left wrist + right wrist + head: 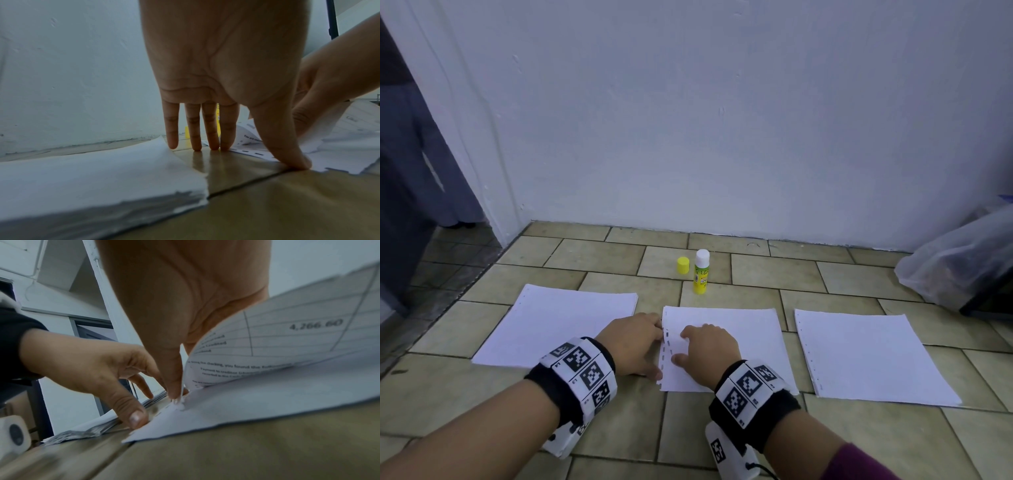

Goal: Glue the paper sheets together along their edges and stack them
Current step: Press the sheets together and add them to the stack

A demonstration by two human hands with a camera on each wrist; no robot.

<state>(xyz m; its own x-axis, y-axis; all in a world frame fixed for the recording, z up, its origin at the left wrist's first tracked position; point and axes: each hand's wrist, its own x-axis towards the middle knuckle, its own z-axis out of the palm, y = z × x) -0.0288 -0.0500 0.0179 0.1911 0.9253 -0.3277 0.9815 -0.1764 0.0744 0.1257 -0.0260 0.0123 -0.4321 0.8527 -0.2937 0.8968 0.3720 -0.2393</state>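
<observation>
Head view, lower centre: both hands meet at the left edge of the middle paper pile (743, 339), which lies on the tiled floor (619, 428).

L hand (635, 342): fingers straight, tips down on the floor in the gap btw the left pile (558, 325) and the middle pile; thumb (287, 151) presses the punched-hole edge of the bottom sheet flat. Holds nothing, just pressing.

R hand (710, 349): sits on the middle pile near its left edge. Right wrist view shows the top sheet (287, 340), printed w/ table lines and text on its underside, curled up off the pile under the palm; thumb (172, 378) and a finger behind it pinch that sheet's left edge. A little white blob, maybe glue, sits on the lower sheet right by the pinch; can't tell for sure.

Three paper piles in a row across the lower half of the head view: left, middle, right pile (869, 356), apart from each other w/ floor showing btw them.

Glue stick (701, 271) stands upright, uncapped, just above the middle pile, centre frame. Its yellow cap (683, 265) stands just left of it, not touching.

Far right of the frame: a clear plastic bag (959, 263) against the white wall (722, 120). Both wrists wear black bands w/ marker tags.
</observation>
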